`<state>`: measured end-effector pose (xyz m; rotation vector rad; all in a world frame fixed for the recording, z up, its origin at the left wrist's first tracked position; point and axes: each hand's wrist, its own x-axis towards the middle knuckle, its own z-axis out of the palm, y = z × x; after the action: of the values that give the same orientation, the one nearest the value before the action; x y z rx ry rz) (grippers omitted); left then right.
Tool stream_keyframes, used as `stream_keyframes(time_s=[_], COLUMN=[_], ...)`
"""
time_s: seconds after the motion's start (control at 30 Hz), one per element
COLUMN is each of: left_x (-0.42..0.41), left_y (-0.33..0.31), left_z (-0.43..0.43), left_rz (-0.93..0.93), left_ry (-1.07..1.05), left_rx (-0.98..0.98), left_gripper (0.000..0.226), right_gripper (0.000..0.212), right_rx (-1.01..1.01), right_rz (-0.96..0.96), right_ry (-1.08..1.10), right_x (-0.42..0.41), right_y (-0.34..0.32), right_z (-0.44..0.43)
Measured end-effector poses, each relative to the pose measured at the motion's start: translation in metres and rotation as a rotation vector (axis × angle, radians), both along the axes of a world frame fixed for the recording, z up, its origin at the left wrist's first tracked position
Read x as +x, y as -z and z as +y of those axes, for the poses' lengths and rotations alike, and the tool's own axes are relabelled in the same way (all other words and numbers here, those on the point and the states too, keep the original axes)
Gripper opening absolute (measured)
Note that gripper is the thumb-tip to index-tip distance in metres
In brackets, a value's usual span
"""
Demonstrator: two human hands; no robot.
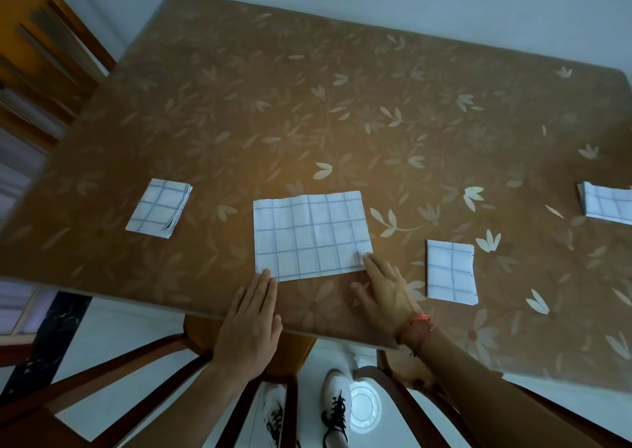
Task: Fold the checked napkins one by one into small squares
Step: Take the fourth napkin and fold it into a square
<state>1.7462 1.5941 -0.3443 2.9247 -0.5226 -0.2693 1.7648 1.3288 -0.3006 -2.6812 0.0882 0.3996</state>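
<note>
A white napkin with blue checks [311, 235] lies flat as a wide rectangle near the table's front edge. My left hand [251, 324] rests flat, fingers together, with its fingertips touching the napkin's front left corner. My right hand [384, 290] lies flat with spread fingers, its fingertips on the napkin's front right corner. Neither hand grips anything. A small folded square napkin [159, 208] sits to the left. Another folded square [450, 269] sits to the right. A third folded napkin [607, 204] is cut off by the right border.
The table [307, 105] wears a brown cloth with pale flowers and reaches to a white wall at the back. Wooden chairs [113, 389] stand below the front edge beside my shoes. A wooden door [37, 37] is at the far left.
</note>
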Motion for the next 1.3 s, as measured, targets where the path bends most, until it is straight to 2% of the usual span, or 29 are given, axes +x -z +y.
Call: stream_keyframes(time_s=[0.1, 0.23, 0.33, 0.4, 0.53, 0.7, 0.8, 0.87, 1.13, 1.3], left_x=[0.000, 0.000, 0.001, 0.000, 0.000, 0.001, 0.001, 0.001, 0.002, 0.004], left_y=[0.000, 0.001, 0.001, 0.001, 0.002, 0.001, 0.002, 0.002, -0.001, -0.004], left_z=[0.000, 0.000, 0.000, 0.000, 0.000, 0.001, 0.002, 0.002, 0.004, 0.004], left_rz=[0.009, 0.025, 0.031, 0.032, 0.025, 0.045, 0.047, 0.054, 0.066, 0.061], left_ry=[-0.004, -0.010, -0.016, -0.013, -0.021, -0.027, -0.022, -0.026, -0.021, -0.014], left_rx=[-0.004, -0.008, -0.021, -0.022, -0.043, -0.062, -0.071, -0.070, -0.068, -0.129], left_gripper=[0.061, 0.061, 0.060, 0.060, 0.060, 0.060, 0.060, 0.060, 0.059, 0.060], right_gripper=[0.051, 0.023, 0.024, 0.041, 0.043, 0.037, 0.061, 0.064, 0.026, 0.019], right_rx=[0.168, 0.305, 0.334, 0.360, 0.552, 0.585, 0.595, 0.561, 0.337, 0.370], right_rz=[-0.012, 0.092, 0.240, 0.361, 0.240, 0.296, 0.312, 0.332, 0.233, 0.195], right_ry=[0.216, 0.507, 0.594, 0.621, 0.812, 0.851, 0.870, 0.843, 0.631, 0.668], right_x=[0.024, 0.057, 0.068, 0.070, 0.090, 0.096, 0.104, 0.107, 0.114, 0.107], right_y=[-0.013, -0.032, -0.045, -0.050, -0.036, -0.031, -0.023, -0.025, -0.019, -0.018], right_z=[0.001, 0.001, -0.008, -0.008, -0.004, -0.005, -0.004, -0.003, -0.008, -0.012])
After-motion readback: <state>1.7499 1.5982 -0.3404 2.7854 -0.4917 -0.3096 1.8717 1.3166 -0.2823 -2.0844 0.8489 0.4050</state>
